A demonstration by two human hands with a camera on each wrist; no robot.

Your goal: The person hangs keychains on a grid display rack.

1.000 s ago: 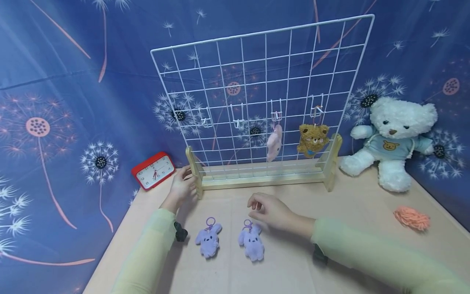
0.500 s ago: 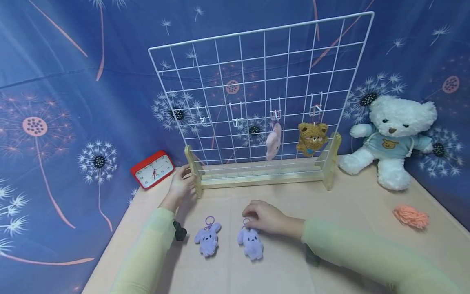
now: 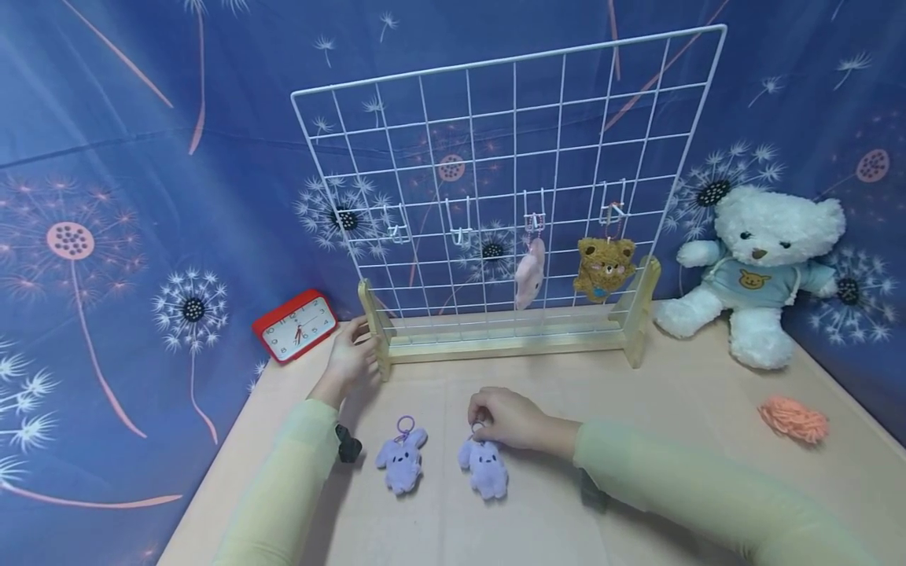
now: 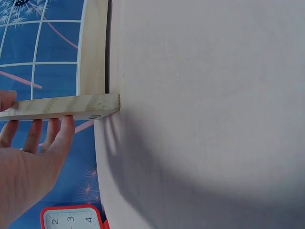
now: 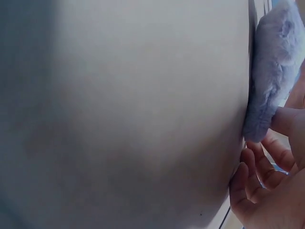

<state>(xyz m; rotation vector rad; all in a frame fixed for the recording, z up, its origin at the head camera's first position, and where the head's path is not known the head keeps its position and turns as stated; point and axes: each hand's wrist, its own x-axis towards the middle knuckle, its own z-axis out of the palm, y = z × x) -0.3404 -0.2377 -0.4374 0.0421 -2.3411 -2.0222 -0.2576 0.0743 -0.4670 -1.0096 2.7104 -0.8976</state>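
My left hand (image 3: 350, 358) grips the left wooden upright of the grid stand; in the left wrist view its thumb lies on one side of the upright (image 4: 62, 106) and its fingers on the other. At the front middle of the table, my right hand (image 3: 515, 417) pinches the ring of a purple plush keychain (image 3: 487, 473), the ring mostly covered by the fingers. That plush dog-like body lies face up on the table. A matching purple keychain (image 3: 402, 467) with its ring showing lies to the left, between the two arms.
Behind stands a white wire grid (image 3: 513, 141) with several hooks. A pink plush (image 3: 529, 275) and a brown bear keychain (image 3: 604, 269) hang on its right side. A red clock (image 3: 297, 328) is at left, a white teddy bear (image 3: 760, 267) and orange yarn (image 3: 794, 419) at right.
My right hand has moved down and left onto the ring of the right purple keychain and closed its fingertips there. The left hand has stayed on the stand.
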